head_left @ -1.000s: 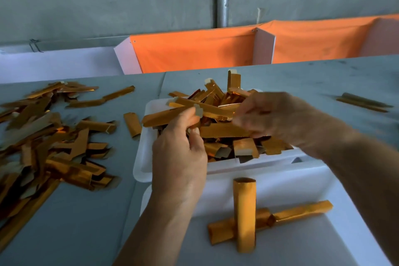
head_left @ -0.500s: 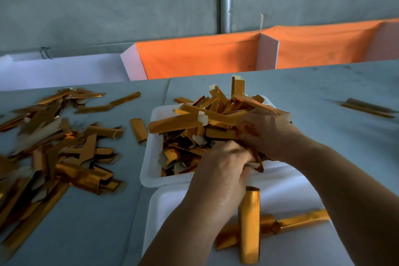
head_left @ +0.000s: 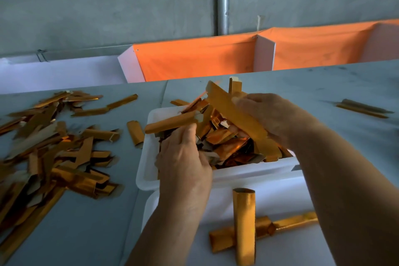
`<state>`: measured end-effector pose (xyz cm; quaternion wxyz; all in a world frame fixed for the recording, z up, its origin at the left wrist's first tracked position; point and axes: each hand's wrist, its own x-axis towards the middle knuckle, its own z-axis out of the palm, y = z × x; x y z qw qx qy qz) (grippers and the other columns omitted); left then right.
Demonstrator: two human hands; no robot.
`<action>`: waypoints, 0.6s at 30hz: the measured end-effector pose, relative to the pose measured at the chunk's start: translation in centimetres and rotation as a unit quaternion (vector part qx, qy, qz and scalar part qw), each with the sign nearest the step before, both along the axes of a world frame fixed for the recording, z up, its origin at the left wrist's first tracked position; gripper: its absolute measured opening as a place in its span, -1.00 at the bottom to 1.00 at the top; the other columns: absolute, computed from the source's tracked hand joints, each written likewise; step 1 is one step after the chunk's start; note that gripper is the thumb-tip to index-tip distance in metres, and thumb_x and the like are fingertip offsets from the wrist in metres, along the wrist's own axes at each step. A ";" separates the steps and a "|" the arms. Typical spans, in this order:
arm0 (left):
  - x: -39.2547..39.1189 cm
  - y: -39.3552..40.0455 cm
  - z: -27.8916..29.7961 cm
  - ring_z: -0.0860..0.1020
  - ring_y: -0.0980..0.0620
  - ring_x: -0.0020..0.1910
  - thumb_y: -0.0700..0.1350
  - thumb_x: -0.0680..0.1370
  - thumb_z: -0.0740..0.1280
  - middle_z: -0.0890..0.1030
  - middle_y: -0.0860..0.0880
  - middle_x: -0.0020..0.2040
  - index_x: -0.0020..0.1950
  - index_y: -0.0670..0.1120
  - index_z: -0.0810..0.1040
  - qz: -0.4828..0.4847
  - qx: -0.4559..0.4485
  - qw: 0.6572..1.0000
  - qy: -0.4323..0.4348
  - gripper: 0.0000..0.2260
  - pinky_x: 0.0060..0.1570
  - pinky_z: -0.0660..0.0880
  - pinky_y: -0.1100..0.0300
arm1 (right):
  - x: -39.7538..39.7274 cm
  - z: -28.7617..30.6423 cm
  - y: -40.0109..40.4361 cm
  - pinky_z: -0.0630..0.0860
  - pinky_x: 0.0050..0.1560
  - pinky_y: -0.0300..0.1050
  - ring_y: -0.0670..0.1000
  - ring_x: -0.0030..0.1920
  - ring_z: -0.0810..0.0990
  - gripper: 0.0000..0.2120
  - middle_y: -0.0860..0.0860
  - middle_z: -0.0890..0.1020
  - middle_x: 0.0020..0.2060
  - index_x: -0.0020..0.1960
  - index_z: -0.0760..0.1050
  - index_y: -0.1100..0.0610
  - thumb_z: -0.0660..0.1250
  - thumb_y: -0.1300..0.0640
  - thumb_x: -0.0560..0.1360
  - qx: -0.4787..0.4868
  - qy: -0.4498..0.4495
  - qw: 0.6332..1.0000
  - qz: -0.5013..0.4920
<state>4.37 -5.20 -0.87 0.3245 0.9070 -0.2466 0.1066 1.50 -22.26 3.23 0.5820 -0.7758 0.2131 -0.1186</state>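
A white tray [head_left: 149, 157] in the middle of the table is heaped with shiny gold card strips. My right hand [head_left: 272, 116] grips a long gold strip [head_left: 235, 114] that slants up and to the left above the heap. My left hand [head_left: 183, 160] reaches into the near left part of the tray; its fingertips are buried among the pieces, just under another gold strip [head_left: 170, 124] that lies across the tray's left rim. Whether the left hand holds a piece is hidden.
A large loose pile of gold strips [head_left: 49, 147] covers the table's left side. A second white tray [head_left: 280, 201] nearer me holds a gold tube [head_left: 244, 227] lying across a folded strip. Two strips [head_left: 362, 109] lie far right. Orange-lined bins [head_left: 194, 58] stand behind.
My right hand has lifted out of the heap, pulling a long strip up with it. My left hand has shifted left toward the tray's near left corner.
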 end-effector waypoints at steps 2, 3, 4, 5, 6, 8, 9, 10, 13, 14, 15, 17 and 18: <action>-0.1 -0.1 0.1 0.30 0.12 0.32 -0.17 0.60 0.17 0.42 0.09 0.33 0.45 0.04 0.32 -0.009 -0.018 0.999 -0.033 -0.59 0.24 0.26 0.28 | -0.6 -0.4 0.2 0.58 -0.29 -0.21 0.03 -0.21 0.71 -0.77 0.13 0.71 -0.19 0.08 0.56 0.19 0.24 0.05 0.60 0.120 -0.020 0.992 0.035; -0.2 -0.2 0.2 0.34 0.12 0.28 -0.14 0.61 0.16 0.45 0.08 0.28 0.42 0.02 0.36 -0.012 -0.029 0.999 -0.041 -0.63 0.17 0.25 0.34 | -0.8 -0.6 0.2 0.58 -0.31 -0.23 0.02 -0.21 0.71 -0.78 0.13 0.71 -0.19 0.07 0.56 0.22 0.23 0.09 0.60 0.162 -0.030 0.985 0.043; -0.2 -0.2 0.2 0.38 0.13 0.24 -0.11 0.61 0.16 0.47 0.08 0.22 0.40 0.01 0.40 -0.019 -0.044 0.998 -0.045 -0.66 0.12 0.26 0.37 | -1.0 -0.8 0.3 0.59 -0.32 -0.23 0.01 -0.20 0.71 -0.78 0.14 0.71 -0.18 0.07 0.56 0.23 0.23 0.11 0.60 0.202 -0.041 0.977 0.052; -0.2 -0.2 0.2 0.42 0.16 0.18 -0.08 0.62 0.16 0.47 0.12 0.16 0.37 0.01 0.43 -0.033 -0.070 0.996 -0.039 -0.68 0.08 0.29 0.42 | -1.2 -1.0 0.3 0.59 -0.31 -0.22 0.01 -0.18 0.70 -0.78 0.14 0.71 -0.16 0.08 0.56 0.23 0.23 0.12 0.59 0.245 -0.057 0.966 0.063; -0.2 -0.1 0.1 0.46 0.23 0.12 -0.02 0.62 0.15 0.48 0.20 0.09 0.34 0.05 0.46 -0.056 -0.113 0.992 -0.013 -0.70 0.02 0.33 0.49 | -1.4 -1.2 0.4 0.59 -0.30 -0.22 0.01 -0.18 0.70 -0.78 0.14 0.70 -0.14 0.08 0.57 0.24 0.24 0.12 0.58 0.280 -0.074 0.954 0.079; -0.4 0.1 0.4 0.51 0.39 -0.01 0.15 0.58 0.13 0.55 0.33 -0.06 0.24 0.24 0.47 -0.128 -0.215 0.964 0.091 -0.73 -0.11 0.35 0.61 | -1.9 -1.6 0.6 0.60 -0.29 -0.20 0.01 -0.18 0.69 -0.78 0.14 0.70 -0.14 0.03 0.62 0.22 0.27 0.11 0.55 0.317 -0.094 0.937 0.116; -0.5 0.2 0.6 0.52 0.43 -0.03 0.20 0.57 0.13 0.59 0.35 -0.09 0.18 0.32 0.46 -0.171 -0.245 0.945 0.134 -0.77 -0.13 0.36 0.61 | -2.2 -1.8 0.8 0.61 -0.26 -0.17 0.03 -0.16 0.69 -0.79 0.13 0.70 -0.14 0.00 0.65 0.19 0.29 0.10 0.52 0.319 -0.095 0.933 0.136; -0.7 0.1 0.8 0.54 0.40 -0.02 0.21 0.57 0.15 0.62 0.33 -0.08 0.15 0.35 0.47 -0.212 -0.260 0.930 0.151 -0.80 -0.12 0.41 0.57 | -2.5 -2.1 1.1 0.62 -0.20 -0.12 0.06 -0.12 0.69 -0.80 0.14 0.69 -0.11 -0.01 0.66 0.15 0.30 0.09 0.51 0.314 -0.092 0.932 0.156; -0.9 -0.3 0.5 0.59 0.22 0.07 0.01 0.56 0.27 0.65 0.20 0.03 0.21 0.22 0.53 -0.247 -0.299 0.913 0.130 -0.76 0.02 0.54 0.27 | -3.3 -2.6 1.9 0.58 0.06 0.01 0.10 0.04 0.67 -0.77 0.14 0.68 0.02 0.03 0.64 0.11 0.31 0.03 0.49 0.257 -0.062 0.947 0.184; -0.8 -0.4 0.3 0.60 0.19 0.06 -0.06 0.58 0.28 0.66 0.16 0.02 0.22 0.15 0.55 -0.240 -0.314 0.911 0.117 -0.76 0.01 0.55 0.23 | -3.4 -2.6 2.2 0.55 0.14 0.02 0.09 0.05 0.67 -0.77 0.12 0.69 0.01 0.04 0.64 0.11 0.30 0.02 0.50 0.207 -0.043 0.961 0.178; -0.7 -0.5 0.1 0.61 0.18 0.04 -0.12 0.58 0.28 0.67 0.14 0.00 0.21 0.10 0.57 -0.229 -0.326 0.911 0.103 -0.76 -0.02 0.55 0.24 | -3.6 -2.5 2.6 0.53 0.18 0.03 0.05 0.04 0.67 -0.78 0.08 0.70 -0.02 0.05 0.63 0.09 0.30 0.01 0.52 0.141 -0.026 0.977 0.160; -0.5 -0.6 -0.1 0.62 0.19 0.01 -0.16 0.57 0.30 0.68 0.15 -0.03 0.18 0.10 0.58 -0.203 -0.340 0.914 0.089 -0.75 -0.04 0.54 0.29 | -3.9 -1.8 3.1 0.53 0.19 0.04 0.00 0.01 0.66 -0.85 0.00 0.70 -0.07 0.03 0.61 0.04 0.32 0.04 0.54 0.007 -0.021 0.997 0.078; -0.5 -0.6 -0.1 0.62 0.20 0.01 -0.17 0.55 0.32 0.68 0.16 -0.04 0.16 0.13 0.57 -0.193 -0.346 0.914 0.088 -0.74 -0.03 0.53 0.30 | -4.0 -1.4 3.1 0.55 0.17 0.04 -0.01 0.00 0.65 -0.89 -0.01 0.69 -0.08 0.02 0.60 0.01 0.33 0.07 0.54 -0.032 -0.044 0.998 0.028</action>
